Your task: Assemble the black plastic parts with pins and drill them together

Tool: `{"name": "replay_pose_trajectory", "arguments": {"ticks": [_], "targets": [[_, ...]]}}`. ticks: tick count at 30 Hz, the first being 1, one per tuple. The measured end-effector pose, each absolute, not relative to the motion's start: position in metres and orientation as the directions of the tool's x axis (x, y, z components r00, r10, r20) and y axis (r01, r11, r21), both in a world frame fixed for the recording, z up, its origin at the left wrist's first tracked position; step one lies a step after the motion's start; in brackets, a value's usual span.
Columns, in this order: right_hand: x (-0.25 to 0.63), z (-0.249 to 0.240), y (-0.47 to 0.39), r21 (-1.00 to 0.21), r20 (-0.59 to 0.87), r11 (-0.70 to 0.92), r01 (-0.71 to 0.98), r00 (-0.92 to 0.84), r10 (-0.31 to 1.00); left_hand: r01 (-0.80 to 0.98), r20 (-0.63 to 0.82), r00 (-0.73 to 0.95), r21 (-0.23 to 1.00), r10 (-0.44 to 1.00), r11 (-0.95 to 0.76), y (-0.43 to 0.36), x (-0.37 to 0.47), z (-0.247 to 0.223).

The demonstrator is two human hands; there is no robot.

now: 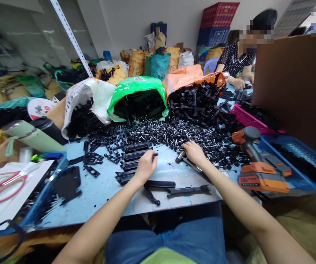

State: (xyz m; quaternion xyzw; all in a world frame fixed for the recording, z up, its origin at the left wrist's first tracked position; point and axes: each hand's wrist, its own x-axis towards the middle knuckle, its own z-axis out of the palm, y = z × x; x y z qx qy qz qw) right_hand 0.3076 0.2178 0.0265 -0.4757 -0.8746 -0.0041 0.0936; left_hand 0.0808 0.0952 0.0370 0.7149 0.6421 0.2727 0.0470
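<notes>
My left hand is closed, thumb and fingers pinching a small black piece too small to name. Several long black plastic bars lie in a row beside and beneath it. My right hand rests at the near edge of a heap of screws and small black parts, fingers curled down; what they grip is hidden. Under that hand lies a metal tool with a cylindrical head, perhaps a hammer. Closer to me are a flat black bar and a black wrench-shaped part.
An orange cordless drill stands at right beside a blue basket. Green, white and orange sacks spill black parts. Scissors and a green bottle are at left. Another person works at the far right.
</notes>
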Motion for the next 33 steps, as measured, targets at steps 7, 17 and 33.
{"name": "replay_pose_trajectory", "arguments": {"ticks": [7, 17, 33], "targets": [[0.308, 0.048, 0.194, -0.291, 0.231, 0.598, 0.746, -0.552, 0.801, 0.708, 0.355, -0.195, 0.696, 0.914, -0.119, -0.007, 0.041, 0.02], [0.301, 0.039, 0.092, -0.707, 0.306, 0.594, 0.383, -0.592, 0.745, 0.889, 0.453, 0.162, 0.32, 0.877, -0.329, -0.007, 0.056, 0.018], [0.315, 0.002, 0.069, -0.521, 0.465, 0.788, 0.327, -0.666, 0.584, 0.854, 0.506, 0.353, 0.169, 0.787, -0.491, -0.007, 0.033, 0.0]]}}
